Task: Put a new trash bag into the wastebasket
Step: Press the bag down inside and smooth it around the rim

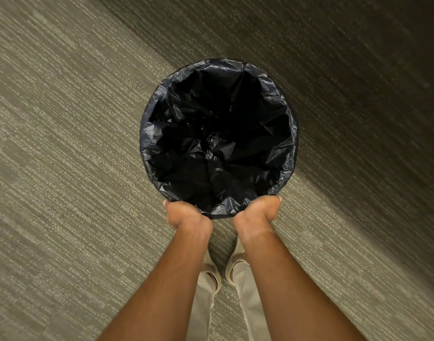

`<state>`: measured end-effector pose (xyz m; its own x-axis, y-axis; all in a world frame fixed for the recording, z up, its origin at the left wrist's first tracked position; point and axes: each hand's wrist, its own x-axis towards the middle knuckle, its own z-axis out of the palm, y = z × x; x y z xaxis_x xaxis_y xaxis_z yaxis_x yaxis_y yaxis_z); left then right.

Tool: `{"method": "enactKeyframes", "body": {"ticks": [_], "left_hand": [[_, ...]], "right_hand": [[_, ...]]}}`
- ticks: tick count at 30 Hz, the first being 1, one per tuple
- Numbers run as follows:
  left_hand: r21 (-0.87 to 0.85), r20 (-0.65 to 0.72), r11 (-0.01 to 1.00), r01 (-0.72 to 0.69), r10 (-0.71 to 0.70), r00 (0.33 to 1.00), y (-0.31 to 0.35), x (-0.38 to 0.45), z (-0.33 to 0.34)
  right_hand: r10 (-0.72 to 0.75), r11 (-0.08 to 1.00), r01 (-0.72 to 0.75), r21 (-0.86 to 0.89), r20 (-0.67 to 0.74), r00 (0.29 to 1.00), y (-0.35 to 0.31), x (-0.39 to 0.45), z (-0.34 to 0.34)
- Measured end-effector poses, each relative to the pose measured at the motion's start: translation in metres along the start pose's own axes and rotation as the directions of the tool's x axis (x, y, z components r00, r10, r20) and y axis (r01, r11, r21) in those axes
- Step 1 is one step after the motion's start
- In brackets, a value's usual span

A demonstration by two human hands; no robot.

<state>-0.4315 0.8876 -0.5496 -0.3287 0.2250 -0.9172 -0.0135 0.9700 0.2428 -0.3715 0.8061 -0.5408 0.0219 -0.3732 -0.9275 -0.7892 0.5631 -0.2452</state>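
A round wastebasket (295,134) stands on the carpet directly below me, seen from above. A crinkled black trash bag (218,143) lines its inside, and the bag's edge is folded over the rim all the way round. My left hand (184,215) grips the near rim at the lower left, fingers curled down over the bag's edge. My right hand (260,210) grips the near rim at the lower right in the same way. The fingertips of both hands are hidden under the rim. The basket's outer wall is almost wholly covered by the bag.
Grey-beige striped carpet (63,143) surrounds the basket on all sides, darker in shadow toward the upper right. My own legs in light trousers (248,291) and light shoes (212,269) stand just behind the basket, between my forearms.
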Motion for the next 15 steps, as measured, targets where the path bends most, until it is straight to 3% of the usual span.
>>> {"method": "enactKeyframes", "body": {"ticks": [3, 6, 10, 13, 15], "left_hand": [[0.073, 0.054, 0.995, -0.069, 0.065, 0.996, 0.006, -0.006, -0.009], [0.165, 0.076, 0.967, -0.193, 0.183, 0.98, 0.028, -0.008, -0.017], [0.246, 0.116, 0.863, -0.442, 0.427, 0.897, 0.073, -0.005, -0.002], [0.28, 0.189, 0.831, -0.48, 0.443, 0.876, 0.086, -0.003, 0.016], [0.335, 0.159, 0.798, -0.501, 0.476, 0.865, 0.083, -0.003, 0.024]], "right_hand": [[-0.042, 0.995, 0.048, -0.092, 0.06, 0.997, -0.009, -0.003, -0.004], [-0.214, 0.96, 0.231, -0.158, 0.115, 0.97, -0.032, -0.002, -0.011], [-0.29, 0.891, 0.352, -0.287, 0.236, 0.928, -0.063, 0.002, 0.007], [-0.297, 0.869, 0.339, -0.361, 0.169, 0.94, -0.068, -0.001, 0.025], [-0.347, 0.845, 0.36, -0.397, 0.107, 0.932, -0.065, -0.003, 0.03]]}}
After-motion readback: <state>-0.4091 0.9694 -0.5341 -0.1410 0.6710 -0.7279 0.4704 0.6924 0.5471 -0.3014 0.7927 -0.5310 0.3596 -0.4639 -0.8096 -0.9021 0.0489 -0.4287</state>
